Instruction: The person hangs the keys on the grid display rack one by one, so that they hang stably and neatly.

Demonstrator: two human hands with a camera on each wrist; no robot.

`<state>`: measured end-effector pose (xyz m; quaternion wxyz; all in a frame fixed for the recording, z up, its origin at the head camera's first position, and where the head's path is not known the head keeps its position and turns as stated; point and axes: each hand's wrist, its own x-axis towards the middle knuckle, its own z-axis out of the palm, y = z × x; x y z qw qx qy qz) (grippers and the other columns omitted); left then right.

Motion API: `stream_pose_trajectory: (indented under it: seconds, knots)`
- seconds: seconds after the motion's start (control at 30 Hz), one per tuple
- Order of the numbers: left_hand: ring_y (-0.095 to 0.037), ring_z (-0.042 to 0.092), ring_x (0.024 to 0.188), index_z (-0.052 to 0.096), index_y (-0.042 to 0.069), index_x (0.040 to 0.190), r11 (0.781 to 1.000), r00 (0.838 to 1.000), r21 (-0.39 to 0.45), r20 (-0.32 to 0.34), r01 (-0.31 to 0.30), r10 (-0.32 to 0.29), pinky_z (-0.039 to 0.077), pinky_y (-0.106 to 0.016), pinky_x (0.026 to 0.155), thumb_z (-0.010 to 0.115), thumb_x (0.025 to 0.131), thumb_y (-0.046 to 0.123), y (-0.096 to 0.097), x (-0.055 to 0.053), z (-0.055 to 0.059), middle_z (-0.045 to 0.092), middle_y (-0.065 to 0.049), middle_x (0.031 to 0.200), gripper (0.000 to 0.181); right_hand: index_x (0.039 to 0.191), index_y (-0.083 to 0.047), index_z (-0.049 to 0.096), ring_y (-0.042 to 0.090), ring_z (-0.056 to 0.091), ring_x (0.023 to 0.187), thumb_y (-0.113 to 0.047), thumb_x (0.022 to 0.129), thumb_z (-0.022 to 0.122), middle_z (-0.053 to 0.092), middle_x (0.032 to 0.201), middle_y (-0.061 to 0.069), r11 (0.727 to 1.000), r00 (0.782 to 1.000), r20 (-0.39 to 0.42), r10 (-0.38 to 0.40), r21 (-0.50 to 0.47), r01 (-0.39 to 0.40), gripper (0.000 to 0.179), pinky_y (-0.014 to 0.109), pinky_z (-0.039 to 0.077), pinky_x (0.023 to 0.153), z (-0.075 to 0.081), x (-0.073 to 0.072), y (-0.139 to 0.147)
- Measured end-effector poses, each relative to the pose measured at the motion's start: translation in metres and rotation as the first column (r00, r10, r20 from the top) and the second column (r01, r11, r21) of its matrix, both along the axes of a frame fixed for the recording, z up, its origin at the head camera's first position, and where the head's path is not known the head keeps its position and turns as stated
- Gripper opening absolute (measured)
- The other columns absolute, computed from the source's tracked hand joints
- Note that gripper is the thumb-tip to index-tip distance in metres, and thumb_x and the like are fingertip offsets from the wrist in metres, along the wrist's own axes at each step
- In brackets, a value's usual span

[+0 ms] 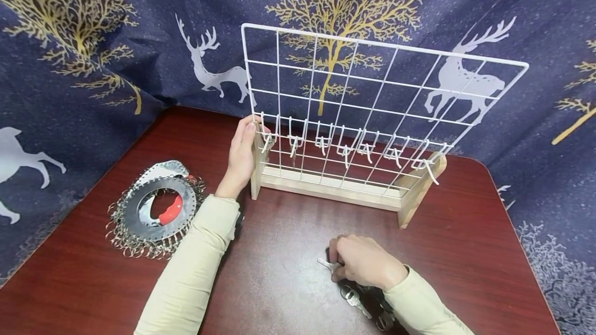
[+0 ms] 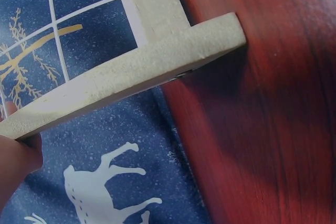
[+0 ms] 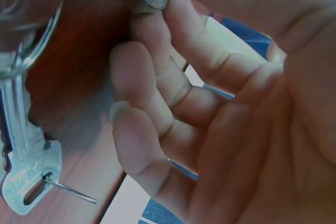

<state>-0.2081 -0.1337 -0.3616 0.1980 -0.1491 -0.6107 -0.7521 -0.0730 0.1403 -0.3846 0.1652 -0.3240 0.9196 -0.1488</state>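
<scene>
A white wire grid rack with a wooden base (image 1: 330, 189) stands at the back of the table. My left hand (image 1: 241, 155) grips its left wooden upright; in the left wrist view, thumb and fingers lie on either side of that upright (image 2: 131, 66). Low over the table in front of the rack, my right hand (image 1: 365, 261) pinches a silver key (image 1: 326, 263), whose head is partly hidden by the fingers. More keys (image 1: 355, 301) on rings lie below this hand, partly covered by the sleeve. Several white hooks (image 1: 345, 152) line the grid, with keys apparently on the leftmost two.
At the left of the table lie round metal discs (image 1: 128, 213) edged with many small rings, with a red piece (image 1: 171, 211) showing in the middle. A dark blue curtain (image 1: 153, 30) printed with deer and trees hangs behind and beside the table.
</scene>
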Motion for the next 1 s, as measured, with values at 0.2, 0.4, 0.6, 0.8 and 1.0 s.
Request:
stream_pose_trajectory:
  seconds: [0.2,0.4,0.6,0.8,1.0]
  knots:
    - [-0.011,0.058,0.077,0.048,-0.004,0.117,1.000,1.000,-0.012,0.001,-0.004,0.004,0.046,-0.023,0.065,0.033,0.106,0.016,0.0001,0.0005,0.0003,0.060,0.003,0.091,0.026,0.079,-0.024,0.059,0.001,0.048,0.061,-0.029,0.071,0.083,0.053,0.069,-0.015,1.000,1.000,-0.003,-0.002,-0.001,0.002,0.025,0.031,0.042,0.057,-0.0006,0.0008,0.0000]
    - [-0.020,0.059,0.079,0.051,0.004,0.116,1.000,1.000,-0.012,0.000,-0.007,0.007,0.048,-0.023,0.066,0.034,0.106,0.017,-0.0002,0.0002,-0.0001,0.060,0.002,0.091,0.023,0.074,-0.023,0.063,0.000,0.050,0.064,-0.032,0.072,0.082,0.055,0.070,-0.016,0.999,1.000,-0.017,0.024,0.022,-0.024,0.020,0.031,0.044,0.056,-0.0001,0.0012,0.0007]
    - [-0.019,0.059,0.077,0.053,0.009,0.113,1.000,1.000,0.019,-0.015,0.014,-0.014,0.047,-0.024,0.062,0.034,0.106,0.017,0.0003,-0.0001,-0.0022,0.052,-0.032,0.098,0.022,0.074,-0.024,0.062,0.000,0.050,0.065,-0.031,0.078,0.079,0.053,0.074,-0.017,0.999,0.998,-0.056,0.041,0.006,-0.040,0.019,0.029,0.044,0.056,0.0012,0.0032,0.0022]
    - [-0.018,0.059,0.075,0.053,0.006,0.113,0.999,0.999,0.024,-0.026,0.022,-0.021,0.046,-0.025,0.056,0.033,0.106,0.018,0.0002,-0.0005,-0.0027,0.049,-0.035,0.099,0.024,0.081,-0.022,0.059,0.000,0.049,0.065,-0.026,0.085,0.075,0.056,0.077,-0.015,0.997,0.993,-0.113,0.044,-0.057,-0.051,0.016,0.026,0.044,0.055,0.0038,0.0050,0.0026]
    - [-0.017,0.058,0.075,0.045,-0.008,0.117,1.000,1.000,0.019,-0.020,0.019,-0.019,0.046,-0.023,0.059,0.033,0.106,0.018,0.0003,-0.0009,-0.0021,0.055,-0.023,0.096,0.030,0.088,-0.020,0.057,-0.002,0.047,0.061,-0.022,0.090,0.070,0.059,0.075,-0.016,0.994,0.991,-0.128,0.043,-0.098,-0.056,0.013,0.024,0.043,0.053,0.0060,0.0048,-0.0001]
